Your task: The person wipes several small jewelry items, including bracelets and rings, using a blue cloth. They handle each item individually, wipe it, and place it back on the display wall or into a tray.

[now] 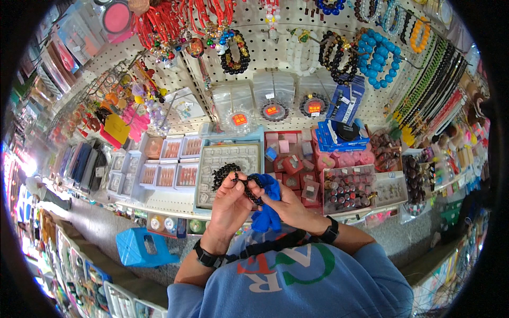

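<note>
My left hand [232, 202] pinches one end of a black beaded bracelet [253, 195] between thumb and fingers. At the other side of the beads, my right hand [287, 204] holds a bright blue cloth [267, 218], which hangs down from its fingers; its fingertips are beside the bracelet. Just behind my left hand, a pile of black beaded bracelets [223, 175] lies on a display tray of small clear-packed items [208, 159]. Both hands are over the shelf's front edge.
Beyond the tray, bagged bracelets [274, 109] and turquoise bead bracelets [379, 57] hang on a pegboard. Right of the tray stand a red box of small boxes [292, 161] and a lipstick box [348, 189]. A blue plastic stool [137, 248] is on the floor, lower left.
</note>
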`<action>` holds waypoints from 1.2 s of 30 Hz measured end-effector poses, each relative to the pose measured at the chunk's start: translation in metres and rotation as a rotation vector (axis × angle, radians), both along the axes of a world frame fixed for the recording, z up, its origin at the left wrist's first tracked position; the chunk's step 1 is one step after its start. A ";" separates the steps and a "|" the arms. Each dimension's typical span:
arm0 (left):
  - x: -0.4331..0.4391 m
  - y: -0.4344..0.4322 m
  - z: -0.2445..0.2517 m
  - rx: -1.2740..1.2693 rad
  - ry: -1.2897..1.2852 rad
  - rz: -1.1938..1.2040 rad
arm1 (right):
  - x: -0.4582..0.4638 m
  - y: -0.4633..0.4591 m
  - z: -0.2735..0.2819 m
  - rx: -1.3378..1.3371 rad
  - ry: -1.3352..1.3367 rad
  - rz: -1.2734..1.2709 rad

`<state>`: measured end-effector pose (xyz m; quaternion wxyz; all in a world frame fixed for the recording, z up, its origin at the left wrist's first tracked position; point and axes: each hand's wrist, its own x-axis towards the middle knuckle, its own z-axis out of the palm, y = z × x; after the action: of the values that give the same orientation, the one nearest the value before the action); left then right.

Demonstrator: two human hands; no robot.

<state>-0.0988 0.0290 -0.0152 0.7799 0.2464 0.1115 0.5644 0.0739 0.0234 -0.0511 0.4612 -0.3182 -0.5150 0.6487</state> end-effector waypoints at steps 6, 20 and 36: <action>0.002 -0.003 0.000 -0.016 0.040 0.008 | 0.017 -0.004 0.005 -0.166 0.007 0.047; 0.012 -0.012 -0.002 -0.003 0.182 -0.040 | 0.028 -0.012 0.026 0.183 -0.046 -0.046; 0.010 0.000 0.012 -0.142 0.080 -0.029 | 0.032 -0.013 0.029 -0.161 0.076 0.047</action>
<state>-0.0891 0.0294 -0.0031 0.7984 0.2142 0.1788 0.5335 0.1055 0.0099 -0.0220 0.4380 -0.3170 -0.4508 0.7102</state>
